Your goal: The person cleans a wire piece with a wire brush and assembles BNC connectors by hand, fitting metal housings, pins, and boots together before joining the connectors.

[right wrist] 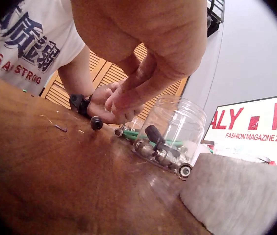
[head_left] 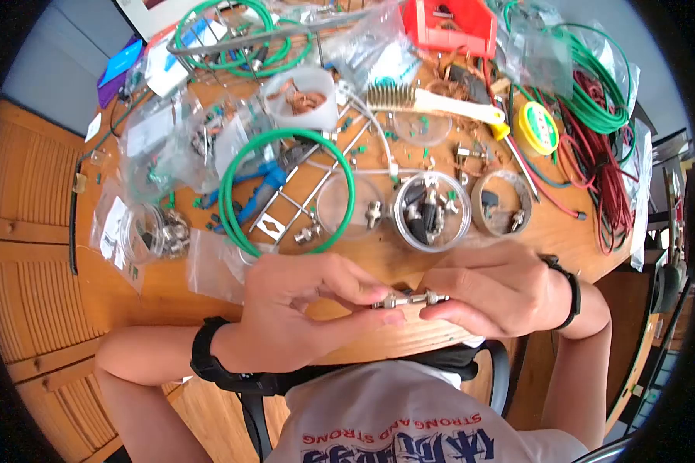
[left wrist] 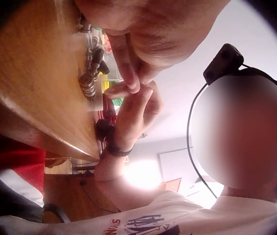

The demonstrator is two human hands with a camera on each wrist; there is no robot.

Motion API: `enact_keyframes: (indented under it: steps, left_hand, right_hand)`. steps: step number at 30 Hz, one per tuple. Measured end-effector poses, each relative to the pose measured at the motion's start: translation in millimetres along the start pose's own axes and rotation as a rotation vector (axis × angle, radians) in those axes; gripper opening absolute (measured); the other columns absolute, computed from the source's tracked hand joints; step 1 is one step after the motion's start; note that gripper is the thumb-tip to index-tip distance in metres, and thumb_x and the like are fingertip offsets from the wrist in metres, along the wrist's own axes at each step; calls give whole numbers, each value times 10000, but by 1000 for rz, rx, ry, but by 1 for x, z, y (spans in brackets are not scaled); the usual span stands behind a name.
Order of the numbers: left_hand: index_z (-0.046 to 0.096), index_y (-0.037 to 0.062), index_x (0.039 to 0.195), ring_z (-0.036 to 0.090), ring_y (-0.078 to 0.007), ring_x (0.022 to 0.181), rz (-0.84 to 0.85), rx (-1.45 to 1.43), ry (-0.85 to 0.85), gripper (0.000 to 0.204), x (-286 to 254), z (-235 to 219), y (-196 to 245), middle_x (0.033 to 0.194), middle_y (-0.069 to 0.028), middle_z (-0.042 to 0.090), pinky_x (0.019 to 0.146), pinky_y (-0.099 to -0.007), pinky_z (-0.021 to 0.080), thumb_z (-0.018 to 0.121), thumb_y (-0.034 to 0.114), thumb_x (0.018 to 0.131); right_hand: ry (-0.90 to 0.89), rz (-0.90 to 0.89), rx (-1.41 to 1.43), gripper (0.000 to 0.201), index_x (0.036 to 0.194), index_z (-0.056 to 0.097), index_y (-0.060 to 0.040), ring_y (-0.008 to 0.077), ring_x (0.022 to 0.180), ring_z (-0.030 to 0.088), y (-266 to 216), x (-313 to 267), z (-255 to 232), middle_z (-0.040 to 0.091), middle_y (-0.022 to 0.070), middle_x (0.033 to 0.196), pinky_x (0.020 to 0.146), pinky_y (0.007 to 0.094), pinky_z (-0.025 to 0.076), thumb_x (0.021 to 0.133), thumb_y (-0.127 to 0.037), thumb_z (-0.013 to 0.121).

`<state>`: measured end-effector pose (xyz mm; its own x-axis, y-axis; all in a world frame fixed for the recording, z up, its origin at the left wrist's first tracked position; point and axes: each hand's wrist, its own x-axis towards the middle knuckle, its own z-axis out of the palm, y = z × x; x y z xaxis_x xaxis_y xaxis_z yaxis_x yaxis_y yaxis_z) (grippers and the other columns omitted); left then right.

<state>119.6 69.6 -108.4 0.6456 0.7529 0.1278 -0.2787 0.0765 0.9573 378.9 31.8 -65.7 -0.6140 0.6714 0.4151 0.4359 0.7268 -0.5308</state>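
Note:
Above the table's front edge, my left hand (head_left: 301,309) pinches a small silver metal connector (head_left: 391,301) between thumb and forefinger. My right hand (head_left: 498,292) pinches a second silver connector piece (head_left: 434,298), with a thin metal pin between the two, end to end. Both wrist views show the fingertips of the two hands close together, mostly hiding the pieces. Just beyond the hands stands a clear round jar (head_left: 432,212) of black and silver connectors. In the right wrist view a black-ended connector (right wrist: 97,123) lies on the table below the fingers.
Left of the jar are a green cable coil (head_left: 351,185), blue-handled pliers (head_left: 266,185) and a clear lid (head_left: 332,204). A cardboard-coloured ring (head_left: 480,193) holds a few parts. Farther back lie a wire brush (head_left: 432,100), a red bin (head_left: 452,35) and a yellow tin (head_left: 538,128).

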Motion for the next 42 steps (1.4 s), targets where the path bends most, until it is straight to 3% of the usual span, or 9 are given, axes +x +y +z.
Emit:
enact_keyframes:
  steps: [1,2,8,11,14,16,21,34,42]
  left_hand:
    - [637,-12,1002,781,-318,950,77,100,-101,295,3,-5,1,1031,-233,731,802,-387,659,773,-202,822]
    - [637,-12,1002,781,-318,950,89,103,-96,295,3,-4,1,1031,-233,731,802,-387,659,773,-202,822]
    - [635,-31,1010,772,-306,995,55,112,-84,275,3,-4,0,1038,-230,731,834,-389,655,741,-220,841]
    - [673,-26,1032,769,-253,946,128,124,-42,260,2,1,4,995,-187,744,782,-345,633,787,-160,841]
    - [732,10,1026,738,-190,844,201,372,-52,275,2,5,17,933,-127,752,711,-290,583,867,-72,800]
    - [773,46,998,685,-158,756,396,494,-89,298,7,6,17,890,-92,754,656,-262,529,919,-11,744]
    - [818,82,1001,664,-124,748,343,425,-120,308,5,13,15,917,-45,688,638,-251,519,891,-46,730]
    - [811,61,986,641,-109,749,326,393,-122,295,6,11,11,916,-55,689,622,-241,505,923,-25,727]
    - [768,46,875,671,-167,780,376,416,-149,242,5,10,12,901,-68,689,673,-288,515,919,-38,705]
  right_hand:
    - [-2,1,-11,248,971,645,45,271,620,614,0,0,-1,595,112,761,533,399,485,903,-134,803]
    - [-10,5,-13,247,969,645,43,273,617,612,-1,1,-2,598,111,762,535,398,487,906,-135,803]
    - [9,28,4,242,1009,654,47,299,625,618,-2,0,-1,625,132,779,544,405,500,919,-130,792]
    - [-27,20,-1,243,1046,668,33,305,668,655,-3,2,-5,663,141,812,579,401,526,928,-147,780]
    - [-53,10,6,232,1062,681,17,303,690,671,-5,4,-3,677,133,825,607,405,540,937,-157,768]
    - [-43,-13,-7,220,1066,687,9,301,697,674,-4,4,-1,678,128,826,619,410,543,943,-159,760]
    - [-49,-24,12,178,1052,700,-2,282,686,667,-5,2,7,667,109,804,603,399,533,935,-125,754]
    - [-84,6,-30,185,1005,704,0,264,673,653,-6,0,6,640,95,768,589,392,522,903,-129,789]
    - [-12,-72,-46,191,977,695,15,261,653,638,-5,0,10,646,98,773,564,394,509,905,-133,793]
